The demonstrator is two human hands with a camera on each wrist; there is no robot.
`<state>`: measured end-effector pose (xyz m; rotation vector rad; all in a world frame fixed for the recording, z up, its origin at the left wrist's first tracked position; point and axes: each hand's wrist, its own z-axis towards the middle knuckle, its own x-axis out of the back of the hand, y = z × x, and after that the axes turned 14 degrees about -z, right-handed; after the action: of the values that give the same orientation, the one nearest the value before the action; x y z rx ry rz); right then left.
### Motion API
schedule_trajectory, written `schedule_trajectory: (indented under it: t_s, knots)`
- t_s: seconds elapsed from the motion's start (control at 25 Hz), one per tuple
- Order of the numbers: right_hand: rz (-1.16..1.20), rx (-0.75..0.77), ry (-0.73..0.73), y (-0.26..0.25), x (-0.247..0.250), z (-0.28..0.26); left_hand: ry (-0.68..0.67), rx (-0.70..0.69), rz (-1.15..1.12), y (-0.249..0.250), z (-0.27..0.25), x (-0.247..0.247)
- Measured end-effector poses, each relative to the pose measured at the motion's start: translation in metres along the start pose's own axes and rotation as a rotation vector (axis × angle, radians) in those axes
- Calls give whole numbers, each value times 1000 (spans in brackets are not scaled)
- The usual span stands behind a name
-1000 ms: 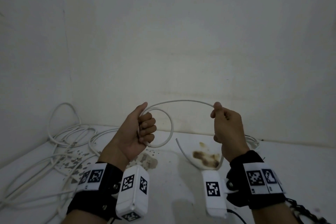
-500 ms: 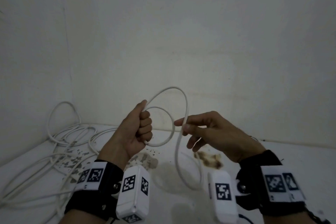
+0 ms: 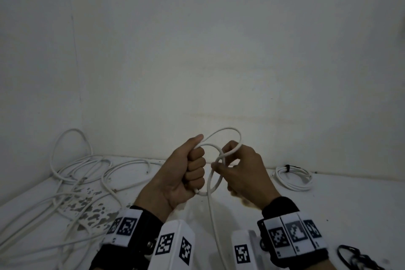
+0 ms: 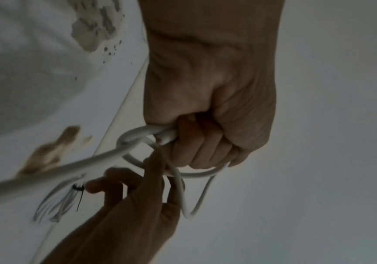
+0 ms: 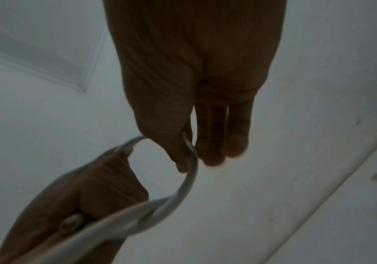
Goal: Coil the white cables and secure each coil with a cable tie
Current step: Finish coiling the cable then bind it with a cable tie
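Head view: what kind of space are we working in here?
Probably a bare indoor corner, a makeshift work spot rather than a fitted workshop: plain white wall, a stained white surface with loose white cables on it, and one finished coil already tied.

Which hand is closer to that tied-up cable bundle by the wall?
The right hand. The tied coil lies on the floor just beyond it, to its right; the left hand is farther away, on the other side.

Loose cables (image 3: 72, 182) left, seemingly tied coil (image 3: 293, 176) right.
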<state>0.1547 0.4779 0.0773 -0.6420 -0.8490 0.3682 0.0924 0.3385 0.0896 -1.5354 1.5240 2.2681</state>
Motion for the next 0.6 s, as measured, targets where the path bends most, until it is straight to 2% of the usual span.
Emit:
schedule_trajectory:
  t_s: [0.12,0.16,0.2,0.28,0.36,0.44,0.52,0.6]
  knots:
    - [-206,13,224,6,-3,2,-48,-6,37,1,-3,-7]
    - [-187,-8,258,7,-1,3,-52,-15,47,2,-2,-7]
    - [-53,-49,224,6,1,4,-46,-24,42,4,-2,-5]
    - [232,-137,23,4,6,4,-5,-47,26,10,-1,0]
    - [357,-226,-124,4,12,3,45,-71,43,15,1,6]
    - [532,-310,-179,2,24,4,96,-119,37,24,2,18]
    - [868,-456,-155,8,42,10,145,-144,15,37,3,34]
    - [935,-527,-116,11,59,13,187,-143,32,45,3,48]
